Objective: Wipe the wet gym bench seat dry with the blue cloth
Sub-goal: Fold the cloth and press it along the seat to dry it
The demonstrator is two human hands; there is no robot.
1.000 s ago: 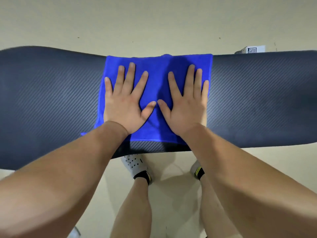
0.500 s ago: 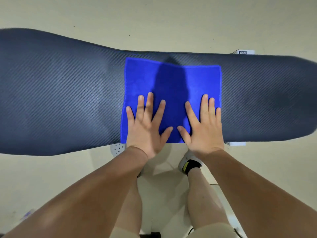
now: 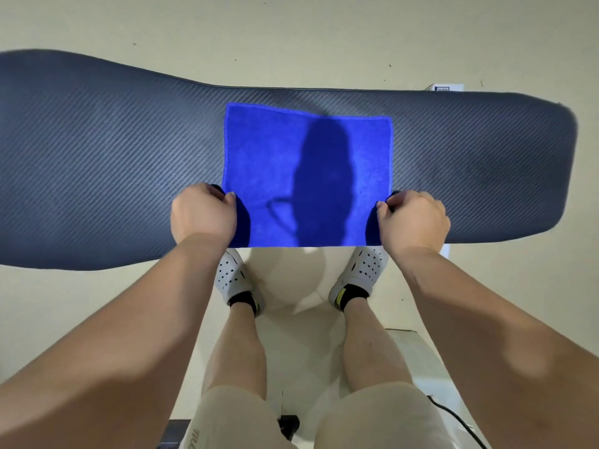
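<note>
Your left hand is curled into a fist, pinching the left edge of the blue cloth near its near-left corner — thumb on top, fingers tucked under. Your right hand does the same on the right edge, near the near-right corner, thumb tip pressing the fabric. Both fists rest on the bench seat, close to its near edge.

Cloth lies spread flat btwn your hands, roughly mid-seat, its near edge about level w/ the seat's near edge, far edge short of the seat's far edge. A head-shaped shadow falls down its middle; a small crease shows near the left hand.

Seat is dark, ribbed weave, running left to right — wider at the left end. Can't tell if it's wet.

Below it: your white perforated shoes on the pale floor, a black cable at near right.
</note>
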